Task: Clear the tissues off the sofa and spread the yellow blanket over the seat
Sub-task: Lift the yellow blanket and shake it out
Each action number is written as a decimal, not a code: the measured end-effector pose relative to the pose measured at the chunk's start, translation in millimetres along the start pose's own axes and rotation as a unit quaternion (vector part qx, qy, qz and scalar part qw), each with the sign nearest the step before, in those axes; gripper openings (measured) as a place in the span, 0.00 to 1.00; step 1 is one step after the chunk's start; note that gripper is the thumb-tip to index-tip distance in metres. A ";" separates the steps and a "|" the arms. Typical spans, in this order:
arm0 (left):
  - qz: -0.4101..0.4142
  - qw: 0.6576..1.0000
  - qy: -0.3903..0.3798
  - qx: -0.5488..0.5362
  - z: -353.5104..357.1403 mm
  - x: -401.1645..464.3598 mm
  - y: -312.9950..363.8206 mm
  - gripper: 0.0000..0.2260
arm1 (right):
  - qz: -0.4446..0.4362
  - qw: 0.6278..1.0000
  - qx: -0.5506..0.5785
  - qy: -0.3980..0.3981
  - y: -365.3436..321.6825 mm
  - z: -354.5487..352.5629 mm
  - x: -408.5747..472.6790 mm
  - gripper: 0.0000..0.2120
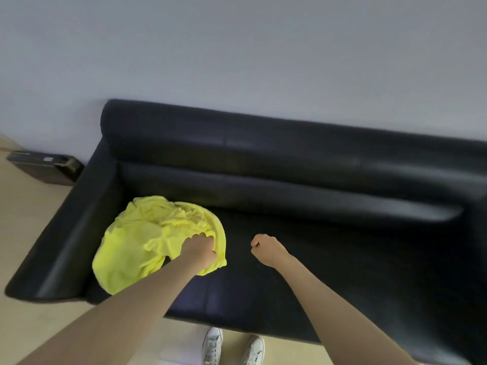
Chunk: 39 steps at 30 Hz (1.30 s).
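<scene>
A crumpled yellow blanket [147,241] lies bunched on the left end of the black sofa's seat [303,272], beside the left armrest. My left hand [200,250] is closed on the blanket's right edge. My right hand [266,248] hovers over the bare seat a short way to the right of the blanket, fingers curled into a fist with nothing visible in it. No tissues show on the sofa.
The sofa's backrest [263,154] stands against a pale wall. A dark flat box [44,167] lies on the floor left of the sofa. My white shoes [232,346] stand on the beige floor at the sofa's front edge.
</scene>
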<state>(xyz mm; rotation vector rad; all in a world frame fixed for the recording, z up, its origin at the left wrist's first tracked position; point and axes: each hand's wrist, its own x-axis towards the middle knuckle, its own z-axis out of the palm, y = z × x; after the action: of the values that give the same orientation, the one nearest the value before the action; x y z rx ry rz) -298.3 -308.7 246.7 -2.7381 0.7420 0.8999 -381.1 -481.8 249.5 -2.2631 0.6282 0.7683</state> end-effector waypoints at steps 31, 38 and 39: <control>0.141 0.979 0.104 -0.103 125.4 198.0 -61.7 0.21 | 0.012 0.999 0.045 -0.020 31.5 152.2 216.0 0.38; 0.145 0.948 0.184 -0.217 85.8 189.4 -2.6 0.28 | 0.070 0.979 0.108 0.159 37.9 95.7 193.6 0.24; 0.144 0.950 0.173 -0.217 77.1 189.0 1.5 0.28 | 0.078 0.972 0.109 0.193 44.9 80.3 184.8 0.20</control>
<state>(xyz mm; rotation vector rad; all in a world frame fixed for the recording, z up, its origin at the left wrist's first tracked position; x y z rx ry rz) -207.2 -363.4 72.4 -3.2932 1.1512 0.7032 -304.9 -495.9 58.1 -2.1884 1.0300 0.3061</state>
